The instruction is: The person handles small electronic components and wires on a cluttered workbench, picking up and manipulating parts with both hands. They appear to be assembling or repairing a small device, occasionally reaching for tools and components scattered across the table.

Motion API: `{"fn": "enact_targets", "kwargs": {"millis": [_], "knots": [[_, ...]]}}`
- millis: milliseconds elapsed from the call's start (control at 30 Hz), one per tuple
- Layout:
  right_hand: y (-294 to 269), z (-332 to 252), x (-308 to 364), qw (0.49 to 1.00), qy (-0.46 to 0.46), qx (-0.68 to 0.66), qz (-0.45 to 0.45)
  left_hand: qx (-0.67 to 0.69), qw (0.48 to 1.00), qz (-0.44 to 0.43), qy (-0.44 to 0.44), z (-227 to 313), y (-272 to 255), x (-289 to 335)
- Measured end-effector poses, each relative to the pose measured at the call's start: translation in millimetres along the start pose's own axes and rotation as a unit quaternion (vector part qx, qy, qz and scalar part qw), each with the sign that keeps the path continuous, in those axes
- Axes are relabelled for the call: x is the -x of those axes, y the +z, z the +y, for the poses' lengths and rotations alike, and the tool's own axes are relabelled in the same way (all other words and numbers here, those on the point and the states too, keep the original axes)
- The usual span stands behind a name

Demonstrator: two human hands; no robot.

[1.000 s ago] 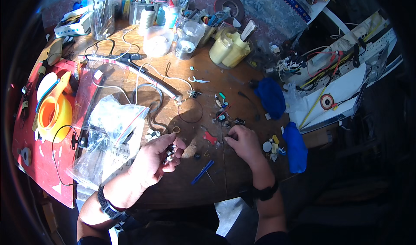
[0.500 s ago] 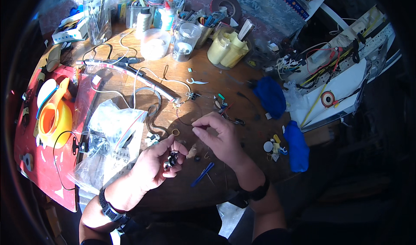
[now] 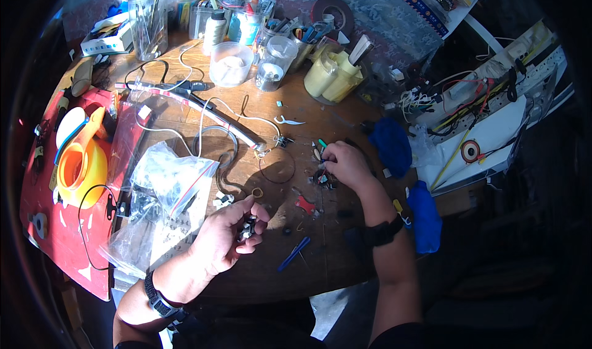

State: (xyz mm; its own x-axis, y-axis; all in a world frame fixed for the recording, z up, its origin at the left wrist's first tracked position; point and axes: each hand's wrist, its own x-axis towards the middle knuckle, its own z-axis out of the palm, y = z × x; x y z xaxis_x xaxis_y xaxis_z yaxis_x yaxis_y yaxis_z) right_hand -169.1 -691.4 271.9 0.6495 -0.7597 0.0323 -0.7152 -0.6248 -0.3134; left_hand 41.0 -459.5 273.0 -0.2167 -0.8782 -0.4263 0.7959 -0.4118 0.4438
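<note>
Left fingers (image 3: 261, 212) curled around small dark part (image 3: 248, 227), right fingers (image 3: 332, 152) bent beside loose pieces (image 3: 323, 178), grip unclear

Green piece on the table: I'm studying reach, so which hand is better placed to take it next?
Likely the right hand: its fingertips are close to the green piece, while the left hand is farther off, holding small parts.

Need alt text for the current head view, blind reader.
A person's left hand holds small dark and silvery parts over a cluttered wooden table, while the right hand is at a cluster of small pieces. A red piece lies between them; clear plastic bags lie left, plastic tubs behind.
</note>
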Motion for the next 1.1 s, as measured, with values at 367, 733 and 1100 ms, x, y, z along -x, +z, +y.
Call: {"fn": "enact_targets", "kwargs": {"millis": [367,733,1100], "knots": [[-5,4,11,0.996,0.039,-0.075,0.042,-0.011,1.000,0.007,0.015,1,1,3],[8,-123,62,0.925,-0.114,-0.362,0.005,0.016,1.000,0.020,0.009,-5,4,-1],[17,-23,-12,0.971,0.090,-0.180,0.132,0.023,0.999,0.003,0.028,-3,-5,-3]]}}
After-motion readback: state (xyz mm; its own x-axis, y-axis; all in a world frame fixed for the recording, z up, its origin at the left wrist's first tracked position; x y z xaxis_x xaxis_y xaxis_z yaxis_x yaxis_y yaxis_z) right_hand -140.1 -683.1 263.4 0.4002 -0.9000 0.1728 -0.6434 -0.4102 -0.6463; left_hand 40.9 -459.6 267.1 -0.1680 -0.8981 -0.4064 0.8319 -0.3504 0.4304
